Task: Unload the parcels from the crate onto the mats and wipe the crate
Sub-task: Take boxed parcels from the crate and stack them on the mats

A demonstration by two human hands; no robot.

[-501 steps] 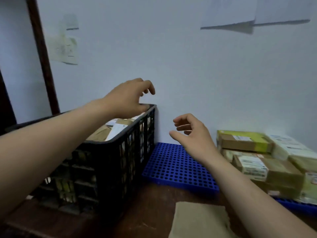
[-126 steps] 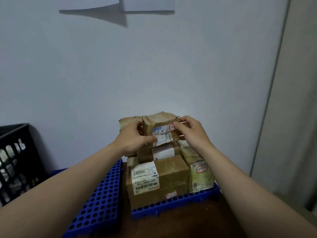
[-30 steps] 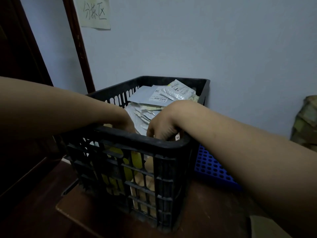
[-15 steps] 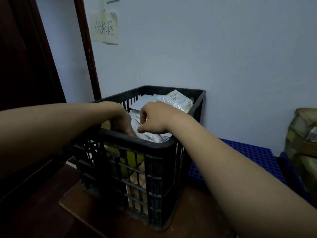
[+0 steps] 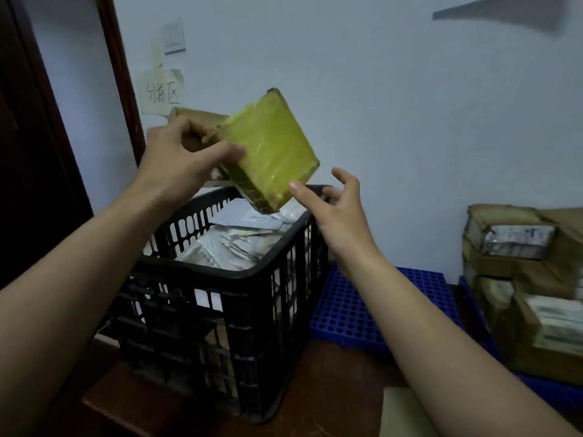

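A yellow parcel (image 5: 271, 146) was held tilted above the crate (image 5: 252, 272) by the left grip (image 5: 179, 159), its fingers curled on one edge. A brown parcel (image 5: 195, 116) seemed to be pinched behind it. Probably both were raised to pass the rim. The right grip (image 5: 334, 212) was kept open and empty just under the parcel's lower corner. Grey bags (image 5: 227, 247) were seen under both grips. The blue mat (image 5: 353, 310) was seen below the right grip, with stacked parcels (image 5: 520, 272) beyond it.

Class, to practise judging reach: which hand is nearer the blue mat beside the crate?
Right. The right hand hovers over the crate's mat-side rim, above the blue mat; the left hand grips a yellow parcel over the crate's opposite side.
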